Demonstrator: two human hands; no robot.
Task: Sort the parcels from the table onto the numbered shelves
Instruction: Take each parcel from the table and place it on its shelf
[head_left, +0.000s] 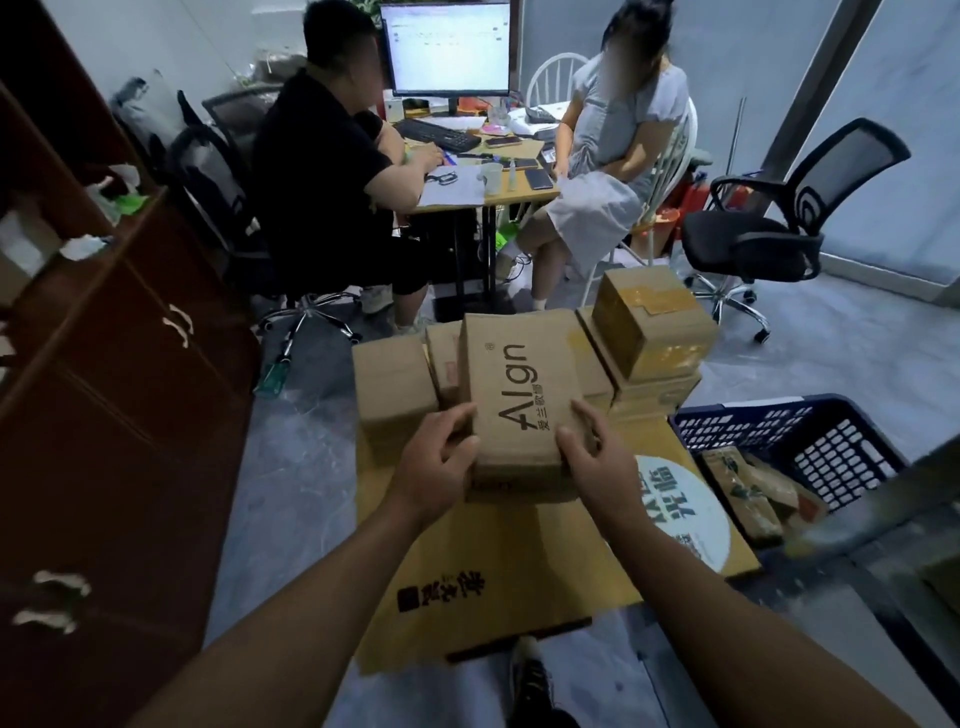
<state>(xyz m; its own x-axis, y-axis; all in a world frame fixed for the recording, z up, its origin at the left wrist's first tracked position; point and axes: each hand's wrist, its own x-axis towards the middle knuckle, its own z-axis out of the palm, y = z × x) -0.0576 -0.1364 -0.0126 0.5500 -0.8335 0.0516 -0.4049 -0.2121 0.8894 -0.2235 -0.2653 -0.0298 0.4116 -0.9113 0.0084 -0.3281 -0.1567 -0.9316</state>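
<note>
1. Two bare forearms reach in from the bottom edge and converge on one carton in the middle of the table.
2. The left hand has the near left corner of the Align parcel. Its thumb lies across the top face and its fingers curl round the near end.
3. The right hand mirrors it on the near right corner, with the fingers bent over the top edge and the palm against the side. That's a firm two-handed grip, wrists roughly level.
4. The parcel is a long brown carton lying top face up, its length running away from the person and the printed word running along the lid.
5. It sits above the table's middle, and its near end hides another piece of cardboard below. I cannot tell whether it rests there or is lifted clear.
6. Just to its left is a small plain box, with another carton tucked behind that.
7. To the right, a taped box tops a stack and is turned at an angle to the ones under it.
8. A blue crate stands beside the table's right edge with brown packets inside.
9. On the left stands a dark red cabinet. Beyond the table, two seated people face a desk with a lit monitor, and a black office chair stands off to the right.
</note>
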